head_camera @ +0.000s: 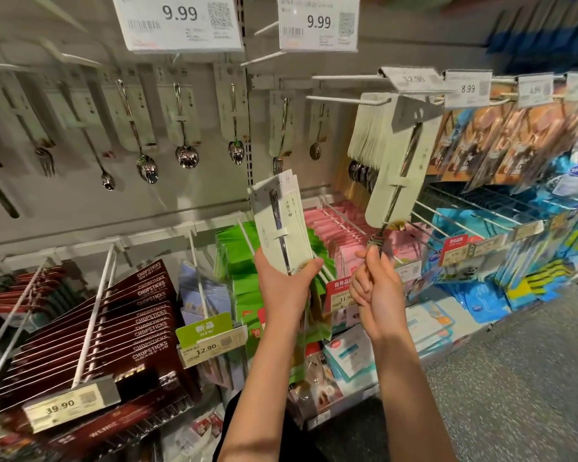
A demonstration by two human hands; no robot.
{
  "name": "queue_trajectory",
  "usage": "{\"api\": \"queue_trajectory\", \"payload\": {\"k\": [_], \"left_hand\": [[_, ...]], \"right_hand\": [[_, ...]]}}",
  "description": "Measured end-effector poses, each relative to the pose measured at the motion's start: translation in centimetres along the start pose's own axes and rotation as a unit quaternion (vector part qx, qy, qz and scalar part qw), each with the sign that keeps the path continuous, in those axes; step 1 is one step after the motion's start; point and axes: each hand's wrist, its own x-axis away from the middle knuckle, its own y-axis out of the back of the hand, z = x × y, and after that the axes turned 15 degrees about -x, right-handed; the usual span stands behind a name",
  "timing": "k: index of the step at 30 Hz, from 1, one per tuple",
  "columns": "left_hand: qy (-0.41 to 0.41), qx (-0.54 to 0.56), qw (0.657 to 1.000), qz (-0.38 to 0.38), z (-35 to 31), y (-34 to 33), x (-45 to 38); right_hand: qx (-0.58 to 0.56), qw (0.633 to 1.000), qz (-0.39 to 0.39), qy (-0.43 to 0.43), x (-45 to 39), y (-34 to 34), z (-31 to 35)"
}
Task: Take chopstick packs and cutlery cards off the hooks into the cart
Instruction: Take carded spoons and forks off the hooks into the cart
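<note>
My left hand (282, 281) grips the bottom of a small stack of white cutlery cards (279, 216), held upright in front of the shelf. My right hand (374, 281) pinches the lower end of the front cutlery card (399, 168) that hangs tilted at the tip of a white hook (347, 99). Behind that card, several more white cards (364, 135) hang on the same hook. Dark red chopstick packs (121, 325) hang on lower hooks at the left. No cart shows in this view.
Spoon and fork cards (184, 128) hang along the back wall under 9.99 price tags (181, 18). Green packs (244, 261), pink packs (337, 235) and blue packs (481, 288) fill the lower hooks. Grey floor (514, 378) lies at the right.
</note>
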Motion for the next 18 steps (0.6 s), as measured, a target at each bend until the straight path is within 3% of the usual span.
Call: {"api": "queue_trajectory", "payload": {"k": [18], "left_hand": [[-0.012, 0.017, 1.0, 0.01, -0.3, 0.1, -0.5]], "right_hand": [[0.032, 0.998, 0.021, -0.047, -2.1, -0.5, 1.1]]}}
